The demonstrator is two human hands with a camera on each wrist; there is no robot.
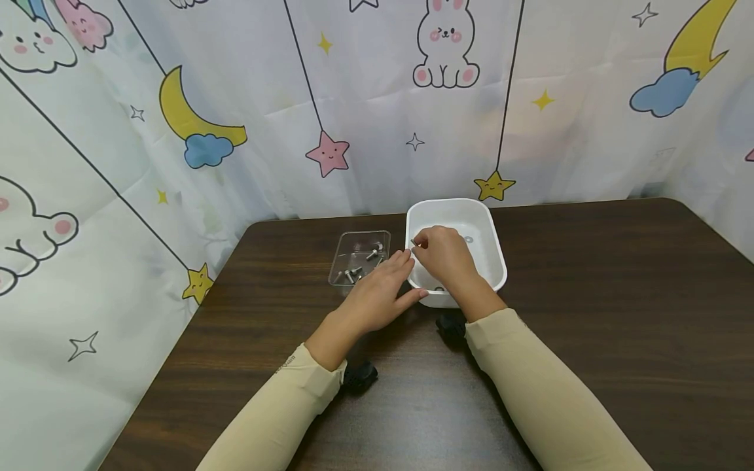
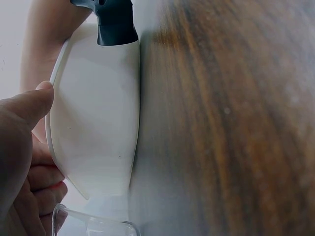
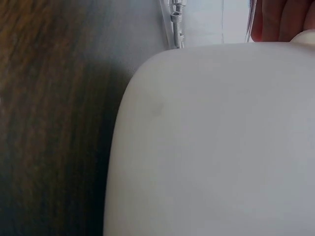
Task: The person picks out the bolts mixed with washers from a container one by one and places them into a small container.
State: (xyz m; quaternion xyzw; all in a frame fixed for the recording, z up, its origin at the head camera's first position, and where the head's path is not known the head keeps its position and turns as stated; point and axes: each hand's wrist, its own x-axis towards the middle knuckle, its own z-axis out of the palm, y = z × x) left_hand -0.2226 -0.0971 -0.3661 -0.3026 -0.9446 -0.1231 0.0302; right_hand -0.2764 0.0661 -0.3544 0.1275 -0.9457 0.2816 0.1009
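Note:
A white plastic basin [image 1: 491, 245] sits near the table's back edge. Over its left side my right hand [image 1: 444, 258] pinches a small metal piece [image 1: 415, 243] between thumb and fingertips; its kind is mostly hidden by the fingers. My left hand [image 1: 379, 294] lies with fingers nearly straight at the basin's left front, fingertips right by the rim. In the left wrist view its thumb [image 2: 39, 103] is at the rim. Left of the basin stands a clear shallow tray [image 1: 337, 261] with several metal bolts [image 1: 350, 276]. Small ring-like metal parts [image 1: 468, 239] lie inside the basin.
The dark wooden table [image 1: 589, 314] extends to both sides and toward me. A white curtain [image 1: 377, 91] with cartoon prints hangs behind it. Black wrist devices [image 1: 360, 378] sit under both sleeves, one close to the basin's front.

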